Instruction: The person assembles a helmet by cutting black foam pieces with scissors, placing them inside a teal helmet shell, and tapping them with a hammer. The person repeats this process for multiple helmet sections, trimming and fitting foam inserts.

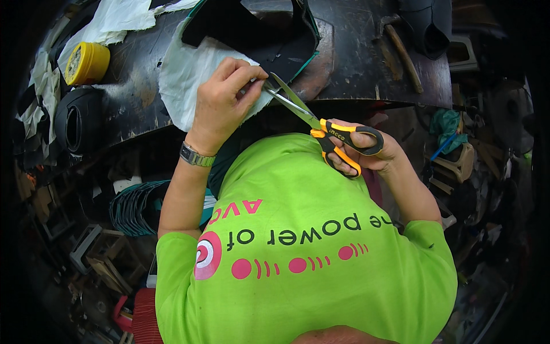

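Note:
My right hand grips a pair of scissors with black and orange handles. Their blades are parted and point up and left, toward the fingertips of my left hand. That hand is closed in a pinch at the edge of a white cloth; exactly what lies between the fingertips is too small to make out. The cloth spreads under the left hand on the dark table. Against it stands a black curved piece of material with a green edge.
A yellow tub stands at the table's left, above a rolled black piece. A hammer lies to the right, near another black rolled piece. Below the table's left side is a stack of green-edged pieces.

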Available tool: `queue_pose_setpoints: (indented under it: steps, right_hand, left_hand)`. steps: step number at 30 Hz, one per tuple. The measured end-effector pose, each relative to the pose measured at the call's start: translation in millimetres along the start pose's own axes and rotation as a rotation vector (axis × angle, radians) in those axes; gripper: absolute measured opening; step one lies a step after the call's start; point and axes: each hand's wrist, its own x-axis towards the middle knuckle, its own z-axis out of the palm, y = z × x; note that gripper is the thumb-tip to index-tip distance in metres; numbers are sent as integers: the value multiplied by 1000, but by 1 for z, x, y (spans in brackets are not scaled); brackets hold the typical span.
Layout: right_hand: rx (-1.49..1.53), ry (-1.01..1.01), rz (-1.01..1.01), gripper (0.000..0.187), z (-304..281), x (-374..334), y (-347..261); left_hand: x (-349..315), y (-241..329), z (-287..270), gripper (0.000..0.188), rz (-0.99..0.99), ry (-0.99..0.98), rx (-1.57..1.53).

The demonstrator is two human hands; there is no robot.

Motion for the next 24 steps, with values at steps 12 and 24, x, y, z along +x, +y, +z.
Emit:
queue_pose_setpoints:
  steps: [12,24]
  right_hand:
    - [226,-29,16,70,19,13,-1]
    - [263,-11,-38,76,24,5,5]
  left_hand:
    - [-5,-5,7,18,76,63,53]
    - [-1,-2,7,21,99,59,57]
